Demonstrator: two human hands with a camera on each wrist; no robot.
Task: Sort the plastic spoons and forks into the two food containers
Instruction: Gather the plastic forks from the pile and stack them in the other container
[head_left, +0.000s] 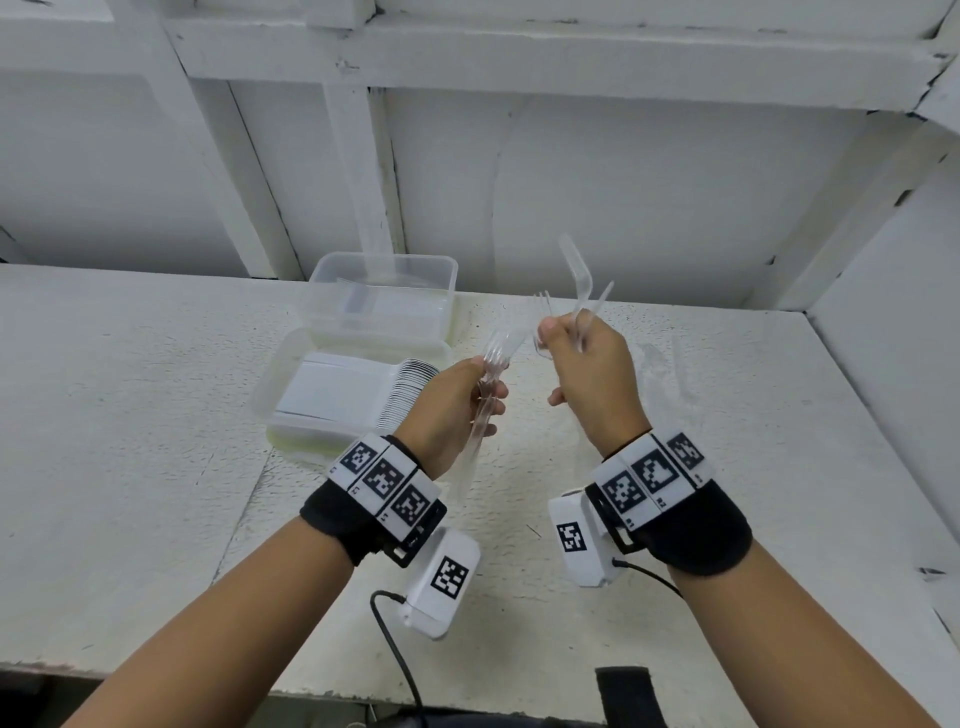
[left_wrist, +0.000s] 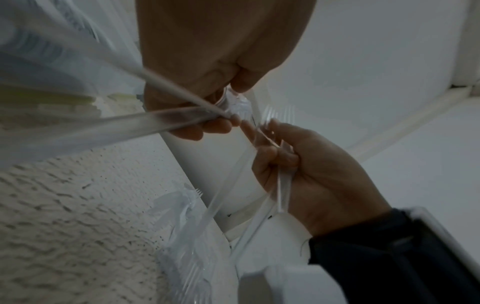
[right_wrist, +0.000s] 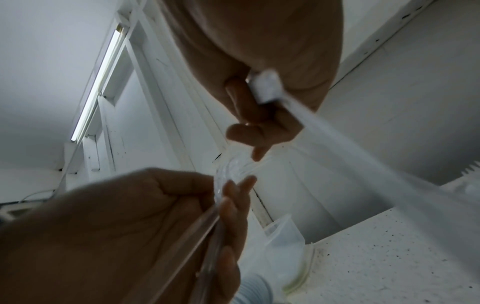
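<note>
My left hand (head_left: 488, 387) grips a small bunch of clear plastic forks (head_left: 496, 353) by their necks; the tines point up and away, and the handles run back under my wrist. My right hand (head_left: 553, 338), just to its right, grips several clear utensils (head_left: 579, 291), fork tines showing at the thumb and handles sticking up. Both hands hover above the table, close together. The near food container (head_left: 283, 374) holds a dense row of stacked spoons (head_left: 413, 382). Behind it stands the far food container (head_left: 447, 270); what lies in it is hard to make out. In the left wrist view, the forks' handles (left_wrist: 124, 128) fan out from my left hand (left_wrist: 221, 121).
A loose heap of clear cutlery (left_wrist: 182, 207) lies on the rough white table (head_left: 130, 415) below and right of my hands, faint in the head view. A white wall and beams rise behind the containers. A black cable (head_left: 395, 654) hangs off the table's front edge.
</note>
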